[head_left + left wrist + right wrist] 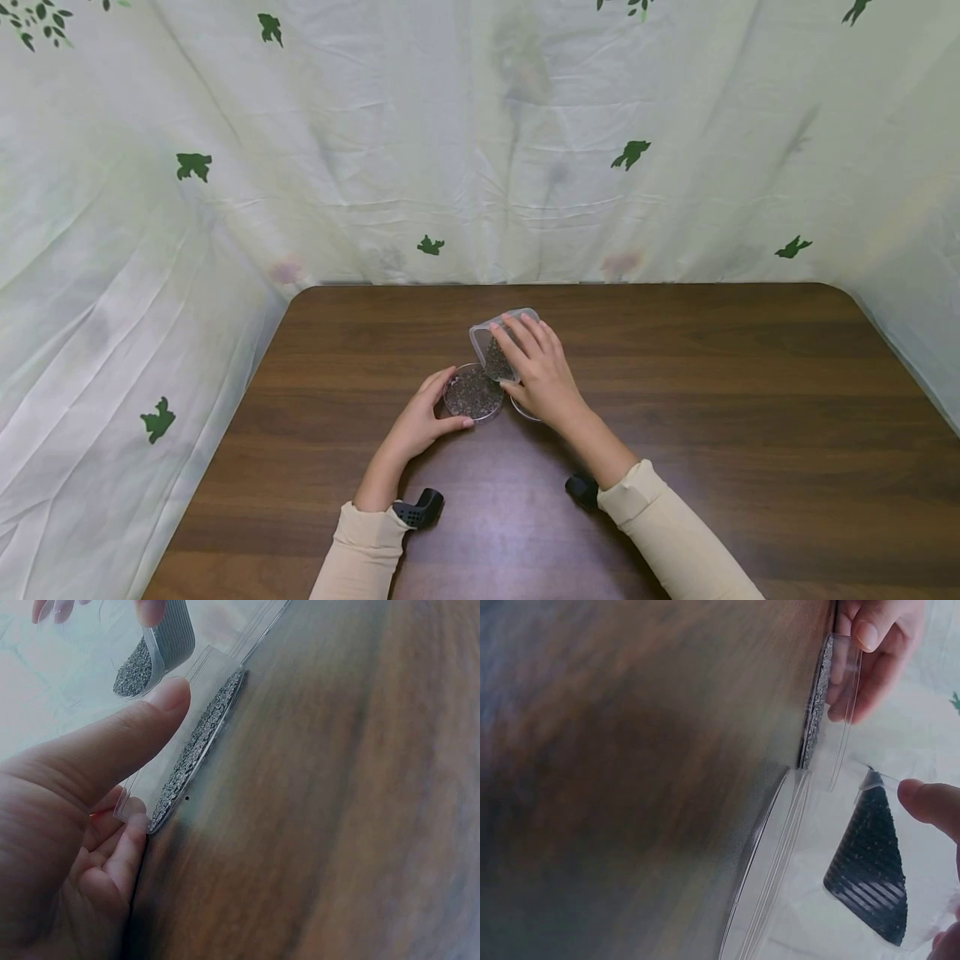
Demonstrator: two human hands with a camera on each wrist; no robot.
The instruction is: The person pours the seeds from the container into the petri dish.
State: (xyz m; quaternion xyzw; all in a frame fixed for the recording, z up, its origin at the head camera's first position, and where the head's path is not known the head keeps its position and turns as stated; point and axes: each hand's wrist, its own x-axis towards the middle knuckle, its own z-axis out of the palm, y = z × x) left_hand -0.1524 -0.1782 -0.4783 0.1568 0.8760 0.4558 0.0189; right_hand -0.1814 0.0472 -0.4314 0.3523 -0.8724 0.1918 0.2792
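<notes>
Fingers (437,382) of the left hand (416,423) grasp one round clear-plastic dish (825,754) of dark grains (472,393), beside one round clear piece (769,862) on the brown wooden table (750,417), while the right hand (543,375) grips one tilted rectangular clear-plastic tub (482,336) above.

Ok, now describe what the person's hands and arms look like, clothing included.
Both the left hand and right hand are ungloved. Cream fabric sleeves cover the forearms, wrinkled at the cuffs. Beside each cuff sits a curved black device; the left one shows small holes.
</notes>
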